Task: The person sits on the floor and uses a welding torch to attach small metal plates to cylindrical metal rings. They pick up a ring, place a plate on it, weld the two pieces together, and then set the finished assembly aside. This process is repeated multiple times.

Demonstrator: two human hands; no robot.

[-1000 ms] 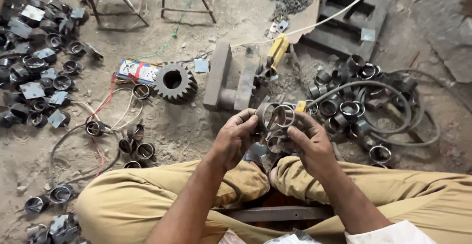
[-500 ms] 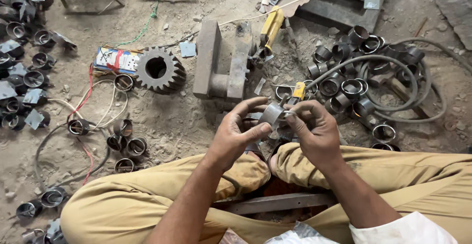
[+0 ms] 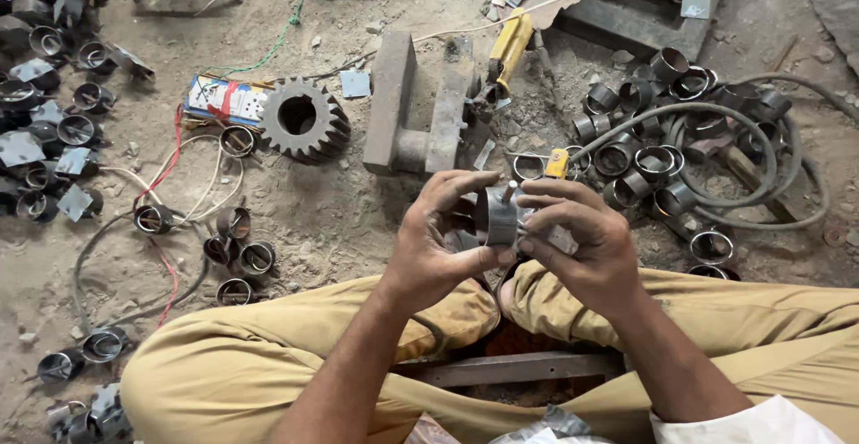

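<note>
I sit cross-legged on dusty ground with both hands raised over my knees. My left hand (image 3: 438, 238) and my right hand (image 3: 577, 238) together grip a short grey metal ring (image 3: 501, 216), a sleeve-like bushing, turned edge-on between the fingertips. The right fingers also press a thin metal piece against the ring's side. Part of the ring is hidden by the fingers.
A pile of similar metal rings (image 3: 662, 140) tangled in grey hose (image 3: 716, 113) lies right. A dark gear (image 3: 302, 120), a steel block fixture (image 3: 419, 104), a yellow-handled tool (image 3: 510, 43), more rings and plates at left (image 3: 54, 122), and red and white wires (image 3: 179, 175) surround me.
The ring has been turned from face-on to edge-on between my hands. The hands have drawn closer together, and the view has shifted slightly downward.
</note>
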